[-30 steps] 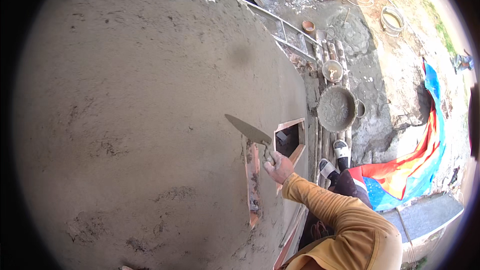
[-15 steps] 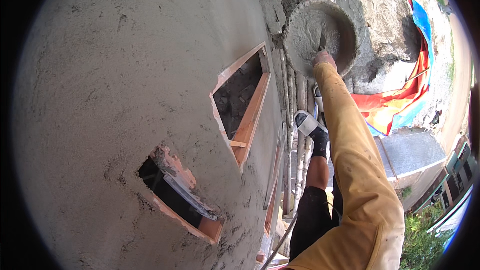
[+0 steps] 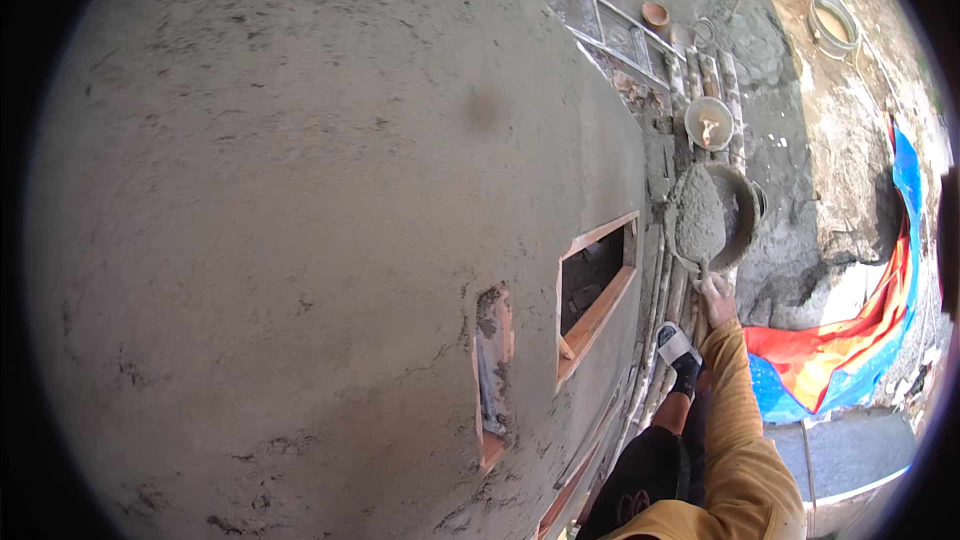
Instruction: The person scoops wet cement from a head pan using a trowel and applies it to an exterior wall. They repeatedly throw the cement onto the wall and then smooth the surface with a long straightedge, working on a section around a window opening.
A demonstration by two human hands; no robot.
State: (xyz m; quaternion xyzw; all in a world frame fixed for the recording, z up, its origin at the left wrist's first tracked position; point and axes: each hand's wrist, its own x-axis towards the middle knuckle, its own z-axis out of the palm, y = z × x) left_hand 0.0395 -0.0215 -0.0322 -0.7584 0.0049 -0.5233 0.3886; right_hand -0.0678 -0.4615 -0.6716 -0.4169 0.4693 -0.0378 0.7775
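My right hand (image 3: 716, 295) grips the handle of a trowel (image 3: 703, 266), its blade covered by a heap of wet grey mortar (image 3: 699, 212) at the rim of a round dark basin (image 3: 743, 222). Beside my hand rises the grey plastered wall (image 3: 320, 160), filling most of the left of the view, with a wood-framed opening (image 3: 625, 283) and a narrow gap with chipped pink edges (image 3: 499, 322). My left hand is not in view.
My foot (image 3: 675, 342) stands on bamboo poles (image 3: 731, 75), which also carry a small pail (image 3: 696, 125). A metal ladder (image 3: 597, 18) lies beyond. Red and blue tarp (image 3: 860, 355), a grey slab (image 3: 855, 450), rubble, a hose and a ringed tub (image 3: 833, 22) lie right and behind.
The trowel went from in front of the wall down into the basin and has come up with a mound of mortar on it. The view dipped closer, then widened again.
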